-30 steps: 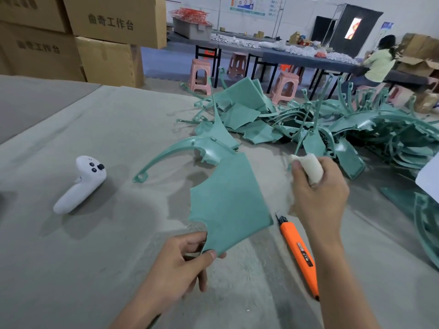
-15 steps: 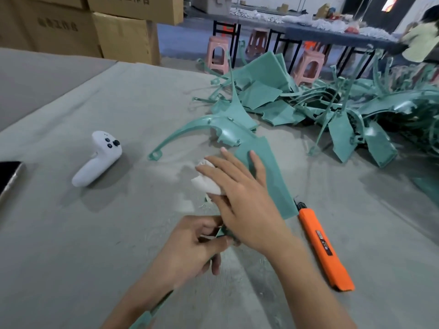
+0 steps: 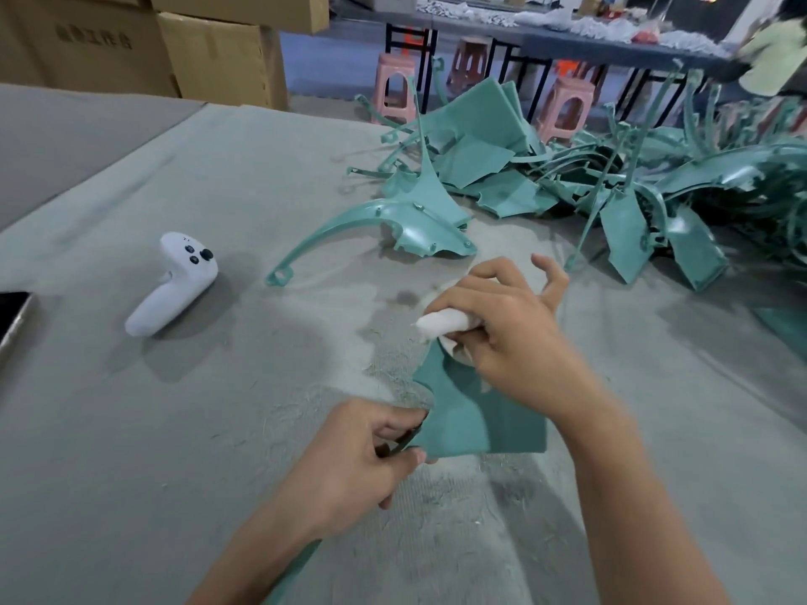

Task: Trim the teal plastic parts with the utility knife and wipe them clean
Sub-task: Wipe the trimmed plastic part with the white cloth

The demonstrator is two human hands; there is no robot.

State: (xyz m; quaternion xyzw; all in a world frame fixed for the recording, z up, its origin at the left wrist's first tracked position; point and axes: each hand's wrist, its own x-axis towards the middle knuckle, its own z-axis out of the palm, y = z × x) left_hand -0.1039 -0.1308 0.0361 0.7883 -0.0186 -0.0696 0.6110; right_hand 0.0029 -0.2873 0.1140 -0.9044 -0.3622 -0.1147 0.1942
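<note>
Teal part (image 3: 480,425): your left grip (image 3: 349,469) pinches one corner; right grip (image 3: 511,338) clutches white cloth (image 3: 441,321). Risk: hard wiping may twist it free.

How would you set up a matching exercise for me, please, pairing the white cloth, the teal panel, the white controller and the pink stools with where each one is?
Things:
1. white cloth
2. teal panel
3. white controller
4. pink stools

Places:
A. lying alone on the grey table, to the left
B. standing beyond the table's far edge
C. gripped by the right hand
D. pinched at its edge by the left hand

Pairs: 1-C, 2-D, 3-A, 4-B
</note>
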